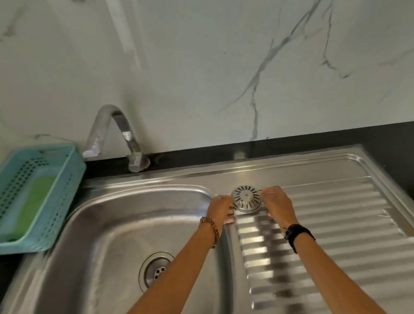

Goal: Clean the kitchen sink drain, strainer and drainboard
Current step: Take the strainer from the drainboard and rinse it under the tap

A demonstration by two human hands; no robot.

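The left hand (220, 209) and right hand (276, 204) are clamped on the strainer (247, 199) between them, upside down on the drainboard (329, 234), equally near both.

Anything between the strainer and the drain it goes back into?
Nothing visible. Both hands, left and right, hold the strainer over the drainboard. The basin floor down to the drain is bare; only the left forearm crosses above it.

Both hands hold the strainer at the drainboard's near-sink edge.
The left hand (219, 210) and right hand (276, 204) grip the slotted steel strainer (247, 199) from either side on the ribbed drainboard (329, 234); the drain (156, 270) sits open in the basin.
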